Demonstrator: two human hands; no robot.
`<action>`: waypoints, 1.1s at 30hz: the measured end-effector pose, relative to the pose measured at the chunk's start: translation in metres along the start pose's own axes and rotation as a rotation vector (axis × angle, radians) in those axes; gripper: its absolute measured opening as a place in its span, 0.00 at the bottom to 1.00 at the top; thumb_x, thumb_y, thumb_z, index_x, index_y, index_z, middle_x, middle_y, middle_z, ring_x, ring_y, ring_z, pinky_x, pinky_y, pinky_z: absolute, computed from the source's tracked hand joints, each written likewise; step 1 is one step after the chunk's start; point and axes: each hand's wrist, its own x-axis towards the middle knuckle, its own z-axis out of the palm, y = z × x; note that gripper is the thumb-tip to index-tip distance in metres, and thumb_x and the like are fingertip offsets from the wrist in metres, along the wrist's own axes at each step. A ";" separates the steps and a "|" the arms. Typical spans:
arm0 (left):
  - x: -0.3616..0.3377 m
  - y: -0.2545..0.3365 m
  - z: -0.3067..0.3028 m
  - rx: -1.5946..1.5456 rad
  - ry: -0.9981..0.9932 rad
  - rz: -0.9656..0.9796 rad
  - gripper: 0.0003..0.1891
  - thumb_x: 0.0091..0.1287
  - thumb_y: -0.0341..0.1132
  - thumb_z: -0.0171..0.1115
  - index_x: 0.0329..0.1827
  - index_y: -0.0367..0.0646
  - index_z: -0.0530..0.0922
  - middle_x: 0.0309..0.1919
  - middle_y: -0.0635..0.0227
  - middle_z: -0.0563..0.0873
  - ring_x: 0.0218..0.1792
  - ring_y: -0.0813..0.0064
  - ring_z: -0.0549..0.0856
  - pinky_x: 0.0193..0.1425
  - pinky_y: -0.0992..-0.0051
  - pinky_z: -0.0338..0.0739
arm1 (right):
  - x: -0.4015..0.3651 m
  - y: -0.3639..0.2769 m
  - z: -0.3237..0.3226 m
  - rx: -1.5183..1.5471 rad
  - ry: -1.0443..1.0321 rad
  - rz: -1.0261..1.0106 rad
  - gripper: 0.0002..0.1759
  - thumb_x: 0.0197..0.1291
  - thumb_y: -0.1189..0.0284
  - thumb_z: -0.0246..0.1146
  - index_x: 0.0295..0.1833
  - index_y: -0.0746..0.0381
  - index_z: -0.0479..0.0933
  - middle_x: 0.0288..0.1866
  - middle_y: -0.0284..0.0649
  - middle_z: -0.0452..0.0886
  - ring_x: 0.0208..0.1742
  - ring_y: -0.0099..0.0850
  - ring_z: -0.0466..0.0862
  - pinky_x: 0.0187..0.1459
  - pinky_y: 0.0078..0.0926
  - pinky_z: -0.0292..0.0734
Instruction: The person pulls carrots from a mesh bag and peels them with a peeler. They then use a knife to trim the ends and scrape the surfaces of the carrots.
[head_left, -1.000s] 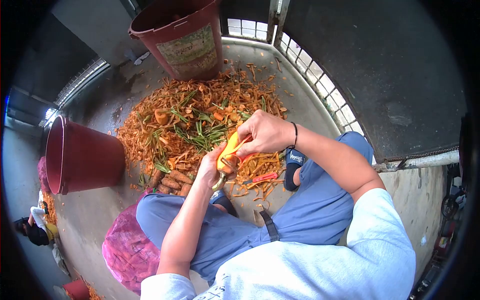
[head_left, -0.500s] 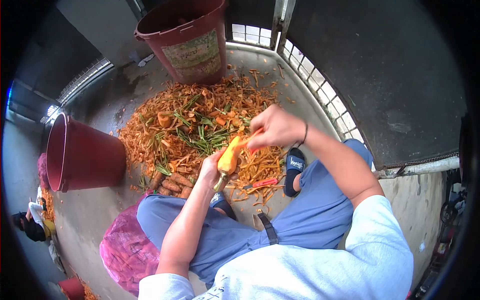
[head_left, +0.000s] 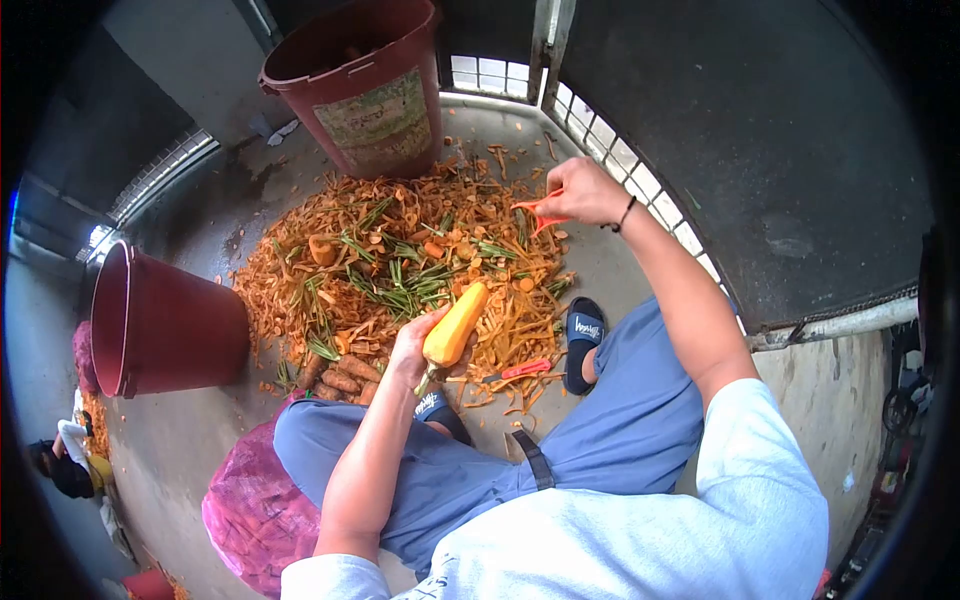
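A peeled, bright yellow-orange carrot (head_left: 457, 322) is gripped near its stem end by my left hand (head_left: 412, 350), its narrow end tilted up and to the right. Away from it, at the upper right, my right hand (head_left: 585, 192) is closed around an orange peeler (head_left: 541, 209). Under both hands lies a wide heap of carrot peelings (head_left: 400, 220) mixed with green stem pieces. Several unpeeled carrots (head_left: 345, 376) rest at the heap's lower left edge. Near my foot lies a red-handled tool (head_left: 526, 369) on the peelings.
One dark red bin (head_left: 372, 110) stands behind the heap, another (head_left: 180, 320) at the left. A pink mesh sack (head_left: 262, 505) sits beside my left knee. A mesh-bottomed gate (head_left: 650, 175) runs along the right. At the far left edge another person (head_left: 68, 468) is visible.
My right hand has moved up and away from the carrot with the peeler. The carrot has shifted slightly in my left hand and now shows more of its length.
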 end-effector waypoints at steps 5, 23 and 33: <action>0.006 -0.003 0.008 -0.135 0.092 0.035 0.21 0.82 0.48 0.43 0.60 0.40 0.75 0.34 0.56 0.83 0.27 0.65 0.81 0.20 0.72 0.70 | -0.032 -0.055 0.029 0.323 -0.194 -0.345 0.18 0.54 0.61 0.80 0.32 0.66 0.86 0.26 0.37 0.86 0.27 0.20 0.82 0.30 0.26 0.76; 0.026 -0.026 0.002 0.048 0.157 0.266 0.21 0.82 0.46 0.49 0.65 0.39 0.77 0.47 0.61 0.90 0.40 0.67 0.92 0.34 0.63 0.89 | -0.051 -0.089 0.061 0.283 -0.252 -0.522 0.14 0.55 0.63 0.74 0.37 0.64 0.87 0.27 0.47 0.86 0.29 0.41 0.87 0.34 0.37 0.80; 0.010 -0.024 0.019 0.183 0.246 0.248 0.18 0.82 0.46 0.52 0.62 0.43 0.77 0.38 0.68 0.85 0.31 0.72 0.85 0.26 0.69 0.78 | -0.024 -0.055 0.032 0.056 -0.046 -0.437 0.15 0.51 0.63 0.75 0.32 0.66 0.85 0.23 0.47 0.83 0.24 0.36 0.84 0.29 0.34 0.77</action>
